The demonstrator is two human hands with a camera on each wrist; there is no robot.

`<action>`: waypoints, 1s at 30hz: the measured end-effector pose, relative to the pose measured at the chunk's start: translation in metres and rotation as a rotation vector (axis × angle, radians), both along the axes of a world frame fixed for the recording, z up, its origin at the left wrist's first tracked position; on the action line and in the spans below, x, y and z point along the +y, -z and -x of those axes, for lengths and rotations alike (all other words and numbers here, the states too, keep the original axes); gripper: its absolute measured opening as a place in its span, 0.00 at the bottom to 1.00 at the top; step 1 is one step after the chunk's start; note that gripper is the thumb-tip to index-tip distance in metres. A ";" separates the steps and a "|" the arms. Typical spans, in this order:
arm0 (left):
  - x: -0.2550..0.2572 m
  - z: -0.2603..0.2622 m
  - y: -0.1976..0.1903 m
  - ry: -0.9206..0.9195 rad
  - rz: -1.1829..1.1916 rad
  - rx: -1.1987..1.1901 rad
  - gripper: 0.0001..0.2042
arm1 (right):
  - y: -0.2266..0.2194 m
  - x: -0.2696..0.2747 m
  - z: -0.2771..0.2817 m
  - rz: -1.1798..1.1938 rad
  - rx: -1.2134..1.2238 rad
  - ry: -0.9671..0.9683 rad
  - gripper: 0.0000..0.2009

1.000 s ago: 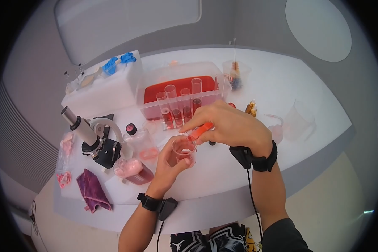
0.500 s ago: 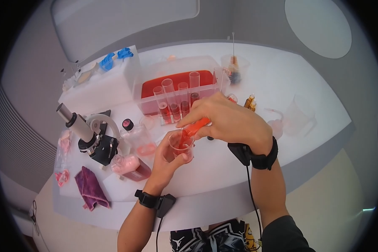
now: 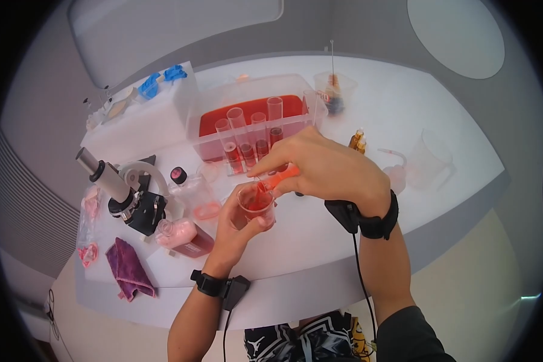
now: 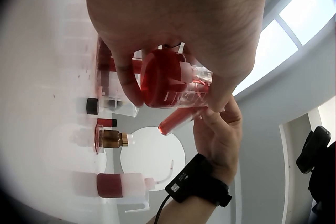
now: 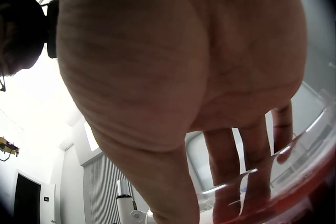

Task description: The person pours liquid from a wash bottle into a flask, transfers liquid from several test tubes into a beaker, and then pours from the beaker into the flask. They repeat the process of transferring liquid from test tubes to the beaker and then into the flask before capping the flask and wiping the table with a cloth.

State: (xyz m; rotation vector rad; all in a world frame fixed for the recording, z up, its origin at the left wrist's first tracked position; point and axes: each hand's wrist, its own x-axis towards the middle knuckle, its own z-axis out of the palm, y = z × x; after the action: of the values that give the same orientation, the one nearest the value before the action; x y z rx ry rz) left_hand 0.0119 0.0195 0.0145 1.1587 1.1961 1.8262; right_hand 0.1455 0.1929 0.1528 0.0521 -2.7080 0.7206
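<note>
My left hand grips a small clear beaker around its side, above the table. Red liquid fills part of the beaker in the left wrist view. Over its rim my right hand pinches a test tube of red liquid between thumb and fingers. The tube is tilted, mouth toward the beaker, and a red stream runs down inside the rim. Its rounded bottom shows in the left wrist view. Just behind the hands stand several test tubes with dark red liquid in a clear rack.
A clear bin with red contents sits behind the rack. To the left are a microscope, a pink-filled bottle, a black-capped bottle and a purple cloth. Brown dropper bottles and a clear jug stand right.
The test tube has tipped further over the beaker, and red liquid now streams into it. Both hands keep their holds. The head view has shifted slightly.
</note>
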 end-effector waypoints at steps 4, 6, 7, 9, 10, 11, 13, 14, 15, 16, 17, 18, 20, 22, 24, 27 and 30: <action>0.001 0.000 0.000 0.016 -0.002 -0.014 0.37 | 0.002 0.002 0.001 0.028 -0.003 -0.004 0.19; 0.001 -0.001 -0.001 0.010 -0.015 -0.025 0.37 | -0.004 -0.001 -0.002 0.050 -0.047 0.027 0.19; 0.000 -0.001 -0.001 0.009 -0.013 -0.025 0.37 | -0.005 -0.003 -0.002 0.073 -0.091 0.057 0.20; 0.000 -0.001 -0.003 0.017 -0.010 -0.009 0.36 | 0.000 0.001 0.000 0.074 -0.052 0.025 0.21; 0.001 -0.001 -0.003 0.016 -0.011 -0.009 0.36 | 0.003 0.003 0.001 0.073 -0.012 -0.006 0.22; 0.002 -0.001 -0.002 0.005 -0.021 -0.014 0.36 | 0.004 0.004 0.002 0.073 -0.012 -0.006 0.22; 0.002 -0.001 -0.003 -0.006 -0.030 -0.018 0.36 | 0.006 0.006 0.003 0.055 0.013 -0.037 0.22; 0.000 -0.001 -0.005 0.003 -0.009 -0.026 0.36 | 0.005 0.004 0.002 0.057 0.012 -0.037 0.22; -0.001 -0.001 -0.006 0.011 0.013 -0.035 0.37 | 0.000 0.001 0.000 0.077 -0.013 -0.003 0.22; -0.001 -0.001 -0.005 0.010 0.014 -0.037 0.37 | -0.004 -0.001 -0.001 0.095 -0.038 0.031 0.22; -0.001 -0.001 -0.006 0.013 0.018 -0.029 0.37 | -0.006 -0.002 -0.002 0.095 -0.039 0.031 0.22; -0.001 0.000 -0.007 0.017 0.020 -0.021 0.37 | -0.007 -0.002 -0.002 0.101 -0.100 0.063 0.21; 0.001 0.001 -0.006 0.015 0.005 -0.009 0.37 | -0.011 -0.004 -0.003 0.104 -0.161 0.095 0.21; 0.001 0.000 -0.004 0.013 -0.006 0.003 0.37 | -0.013 -0.006 -0.006 0.126 -0.156 0.119 0.20; 0.000 -0.002 -0.005 -0.005 -0.015 0.009 0.36 | -0.009 -0.001 -0.004 0.096 -0.143 0.077 0.20; -0.002 0.000 -0.008 0.021 0.029 -0.019 0.35 | 0.001 0.004 0.000 0.057 -0.059 0.008 0.20; -0.002 -0.001 -0.007 0.005 0.001 -0.012 0.35 | 0.003 0.001 -0.001 0.022 0.021 -0.008 0.20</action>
State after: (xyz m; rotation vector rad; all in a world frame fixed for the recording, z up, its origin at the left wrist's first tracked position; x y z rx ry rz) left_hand 0.0131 0.0179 0.0215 1.1478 1.1856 1.8264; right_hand 0.1466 0.1941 0.1494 0.0644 -2.6805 0.7480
